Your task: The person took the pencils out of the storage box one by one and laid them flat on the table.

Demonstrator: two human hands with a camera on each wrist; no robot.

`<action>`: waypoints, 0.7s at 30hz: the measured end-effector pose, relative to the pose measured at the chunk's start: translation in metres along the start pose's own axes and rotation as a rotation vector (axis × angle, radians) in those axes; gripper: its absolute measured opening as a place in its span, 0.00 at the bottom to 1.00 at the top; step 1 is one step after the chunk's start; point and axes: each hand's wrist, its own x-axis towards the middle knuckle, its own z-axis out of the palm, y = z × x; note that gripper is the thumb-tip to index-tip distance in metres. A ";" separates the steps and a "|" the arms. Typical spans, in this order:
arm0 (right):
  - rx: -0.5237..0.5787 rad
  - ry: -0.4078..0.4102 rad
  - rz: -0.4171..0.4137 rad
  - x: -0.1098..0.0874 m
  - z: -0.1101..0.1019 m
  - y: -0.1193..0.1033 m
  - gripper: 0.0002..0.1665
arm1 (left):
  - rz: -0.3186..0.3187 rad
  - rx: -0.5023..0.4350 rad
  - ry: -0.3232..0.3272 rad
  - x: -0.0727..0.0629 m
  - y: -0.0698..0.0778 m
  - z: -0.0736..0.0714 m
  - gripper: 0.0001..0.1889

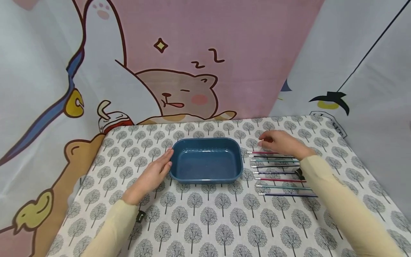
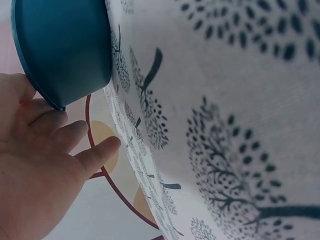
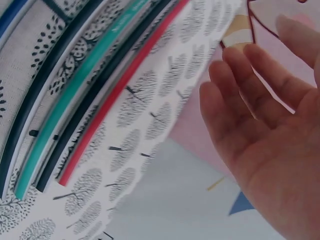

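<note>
A blue rectangular dish (image 1: 206, 161) sits on the cloth-covered table, with nothing inside. At its left end, my left hand (image 1: 155, 172) touches the rim; in the left wrist view the fingers (image 2: 47, 122) lie extended against the dish's edge (image 2: 65, 55). Right of the dish, several slim pencils (image 1: 279, 180) in red, teal, black and dark blue lie side by side, roughly parallel. My right hand (image 1: 282, 142) is above the far red pencil (image 1: 261, 152). From the right wrist view, the loosely bent fingers (image 3: 240, 90) hold nothing and stay apart from the pencils (image 3: 75, 107).
The table cloth (image 1: 205, 228) has a tree print. Behind it hangs a cartoon-printed curtain (image 1: 250, 43), with more pale fabric at the left and right sides.
</note>
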 end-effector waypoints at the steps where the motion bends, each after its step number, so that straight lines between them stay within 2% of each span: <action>1: 0.005 0.015 -0.003 -0.003 -0.002 -0.003 0.24 | -0.002 0.001 0.000 0.000 0.000 0.000 0.28; 11: 0.040 0.152 -0.009 -0.036 -0.011 -0.020 0.34 | 0.002 0.013 0.024 -0.002 -0.001 -0.001 0.27; 21: 0.065 0.289 -0.012 -0.070 -0.013 -0.028 0.33 | 0.001 0.042 0.074 -0.006 0.005 -0.002 0.28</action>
